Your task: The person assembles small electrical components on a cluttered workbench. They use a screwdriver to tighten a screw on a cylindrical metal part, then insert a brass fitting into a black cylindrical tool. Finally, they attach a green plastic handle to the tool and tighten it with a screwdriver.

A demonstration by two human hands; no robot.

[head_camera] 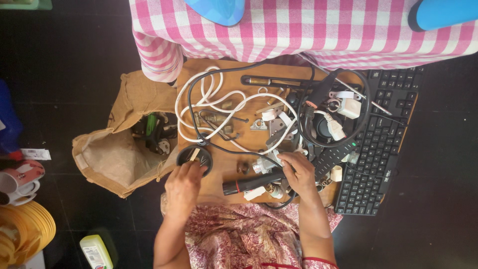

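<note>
Left hand (183, 185) fingers pinch a round black disc (194, 157), right hand (298, 172) seemingly grips small white part (262, 166).

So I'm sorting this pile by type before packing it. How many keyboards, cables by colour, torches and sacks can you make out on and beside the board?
Keyboards: 1, black
White cables: 1, coiled
Black cables: 1, looped
Torches: 1, black, by the right hand
Sacks: 1, brown
Total: 5
Small metal bits are too jumbled to count.
</note>
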